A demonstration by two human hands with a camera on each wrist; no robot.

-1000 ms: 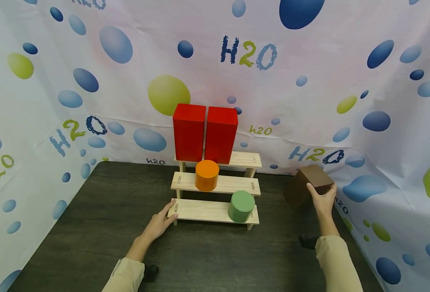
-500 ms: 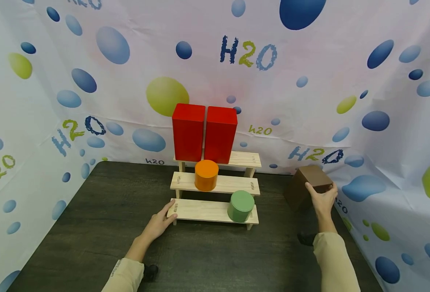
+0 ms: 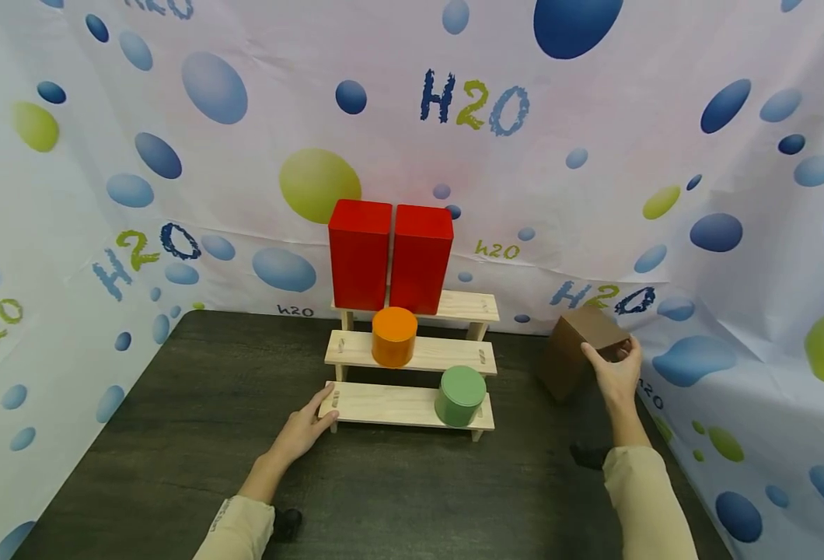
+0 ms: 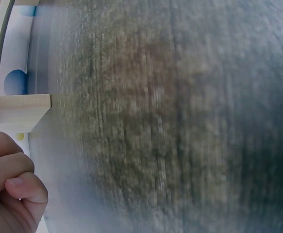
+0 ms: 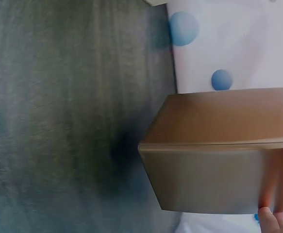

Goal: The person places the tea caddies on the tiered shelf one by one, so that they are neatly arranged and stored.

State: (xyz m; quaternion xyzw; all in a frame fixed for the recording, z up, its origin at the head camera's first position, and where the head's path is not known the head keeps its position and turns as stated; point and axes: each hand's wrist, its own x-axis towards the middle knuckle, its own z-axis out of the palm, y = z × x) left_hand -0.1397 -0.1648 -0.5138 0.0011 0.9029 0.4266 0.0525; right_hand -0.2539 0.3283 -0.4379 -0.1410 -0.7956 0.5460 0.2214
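My left hand [image 3: 296, 434] holds the left end of the lowest step of a three-tier wooden shelf [image 3: 384, 402]. In the left wrist view, curled fingers [image 4: 20, 174] lie by the board's edge, beside a wooden leg [image 4: 22, 108]. To the right of the shelf, my right hand [image 3: 616, 379] grips a tall brown box [image 3: 561, 359] near its top, thumb on the near side and fingers at the right. The box leans a little. The right wrist view shows its long brown sides [image 5: 209, 177], with fingertips [image 5: 266, 218] at the lower right.
Two red boxes [image 3: 359, 264] stand side by side on the top step. An orange cylinder [image 3: 394, 342] is on the middle step, and a green cylinder [image 3: 461, 400] on the right of the lowest one. A patterned curtain [image 3: 398, 93] encloses the dark table [image 3: 412, 498].
The brown box has shifted slightly left and tipped in my right hand, whose fingers show more at its right edge. My left hand stays on the shelf.
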